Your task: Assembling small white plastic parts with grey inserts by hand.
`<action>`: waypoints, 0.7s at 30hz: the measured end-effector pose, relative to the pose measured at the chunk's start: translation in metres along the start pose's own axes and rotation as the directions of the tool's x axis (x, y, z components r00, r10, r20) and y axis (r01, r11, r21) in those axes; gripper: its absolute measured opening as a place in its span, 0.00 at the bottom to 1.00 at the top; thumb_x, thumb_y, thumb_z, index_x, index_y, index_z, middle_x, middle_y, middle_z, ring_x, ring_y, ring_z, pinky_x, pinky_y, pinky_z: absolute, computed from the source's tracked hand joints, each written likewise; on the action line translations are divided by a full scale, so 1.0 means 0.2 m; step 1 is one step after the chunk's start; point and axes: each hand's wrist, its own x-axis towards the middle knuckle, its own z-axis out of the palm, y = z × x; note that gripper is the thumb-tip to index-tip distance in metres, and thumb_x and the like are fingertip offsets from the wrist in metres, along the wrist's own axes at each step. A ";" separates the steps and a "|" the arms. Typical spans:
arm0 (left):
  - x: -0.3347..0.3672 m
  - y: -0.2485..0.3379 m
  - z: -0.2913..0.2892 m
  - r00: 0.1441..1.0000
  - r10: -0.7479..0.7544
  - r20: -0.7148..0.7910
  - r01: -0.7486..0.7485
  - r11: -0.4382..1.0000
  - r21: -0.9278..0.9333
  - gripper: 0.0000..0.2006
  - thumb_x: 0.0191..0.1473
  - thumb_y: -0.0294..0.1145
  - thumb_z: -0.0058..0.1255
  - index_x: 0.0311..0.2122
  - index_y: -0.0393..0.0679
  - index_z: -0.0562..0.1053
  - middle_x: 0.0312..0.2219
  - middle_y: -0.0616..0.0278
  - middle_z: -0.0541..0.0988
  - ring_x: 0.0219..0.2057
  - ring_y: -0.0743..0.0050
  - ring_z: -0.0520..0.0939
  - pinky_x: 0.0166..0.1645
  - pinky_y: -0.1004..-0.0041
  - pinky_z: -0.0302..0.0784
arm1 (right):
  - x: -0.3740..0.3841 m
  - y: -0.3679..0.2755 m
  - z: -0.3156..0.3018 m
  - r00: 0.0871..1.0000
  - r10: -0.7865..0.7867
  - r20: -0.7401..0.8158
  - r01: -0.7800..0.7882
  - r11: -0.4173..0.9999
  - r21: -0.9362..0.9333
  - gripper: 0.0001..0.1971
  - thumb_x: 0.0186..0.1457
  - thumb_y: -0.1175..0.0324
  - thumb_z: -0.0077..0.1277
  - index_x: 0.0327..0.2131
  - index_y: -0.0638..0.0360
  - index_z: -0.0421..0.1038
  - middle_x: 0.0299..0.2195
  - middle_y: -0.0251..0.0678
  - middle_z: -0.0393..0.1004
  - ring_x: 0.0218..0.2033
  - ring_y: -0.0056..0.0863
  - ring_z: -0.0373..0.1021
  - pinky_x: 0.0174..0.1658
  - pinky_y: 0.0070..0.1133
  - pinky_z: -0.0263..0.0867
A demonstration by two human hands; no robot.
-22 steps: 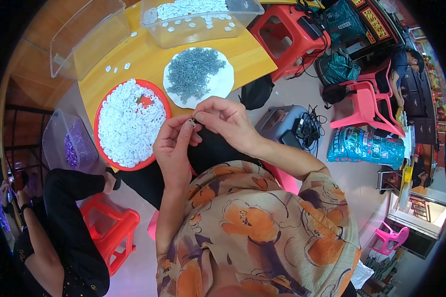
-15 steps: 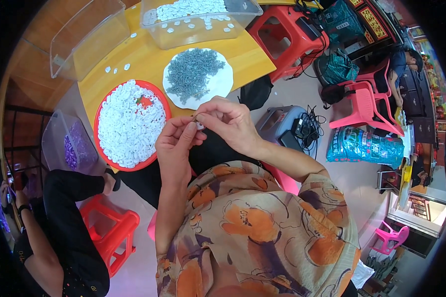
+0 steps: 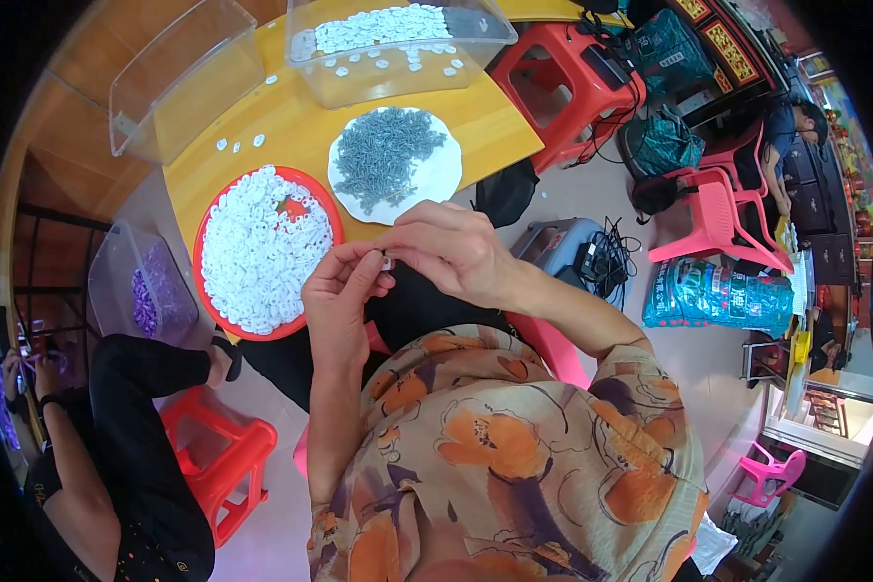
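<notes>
Red plate of white bits sits at 9 o'clock from the hands. Left hand is pinching a small white piece. White plate of grey bits is at 12. Right hand has its fingertips pressed together beside that piece, can't tell on what. I'd keep the left steady and let the right do the fiddly bit.

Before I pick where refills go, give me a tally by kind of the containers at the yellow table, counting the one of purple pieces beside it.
Clear plastic boxes: 3
Red round tray: 1
White plate: 1
Total: 5
</notes>
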 end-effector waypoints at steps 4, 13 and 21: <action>0.00 0.01 0.00 0.999 -0.007 0.040 0.006 0.999 0.033 0.07 0.50 0.24 0.50 0.36 0.37 0.71 0.24 0.63 0.76 0.22 0.83 0.76 0.26 0.87 0.70 | 0.00 0.00 -0.02 0.998 -0.049 0.039 0.050 0.998 -0.045 0.11 0.38 0.78 0.55 0.31 0.64 0.71 0.26 0.37 0.70 0.25 0.33 0.68 0.25 0.21 0.62; 0.00 0.02 0.05 1.000 0.011 0.027 -0.012 1.000 0.017 0.08 0.48 0.21 0.50 0.36 0.36 0.70 0.28 0.62 0.76 0.27 0.79 0.77 0.33 0.84 0.73 | -0.04 -0.07 -0.01 0.936 0.350 0.028 -0.348 0.912 0.217 0.04 0.46 0.80 0.50 0.29 0.65 0.69 0.23 0.35 0.68 0.20 0.18 0.65 0.23 0.15 0.59; 0.01 0.02 0.07 0.999 0.003 0.052 -0.007 0.998 0.069 0.09 0.47 0.19 0.50 0.37 0.35 0.71 0.28 0.61 0.76 0.30 0.78 0.77 0.36 0.82 0.73 | -0.09 -0.06 -0.04 0.839 0.527 0.134 -0.532 0.746 0.401 0.04 0.51 0.77 0.48 0.32 0.65 0.68 0.23 0.29 0.70 0.22 0.10 0.63 0.25 0.10 0.57</action>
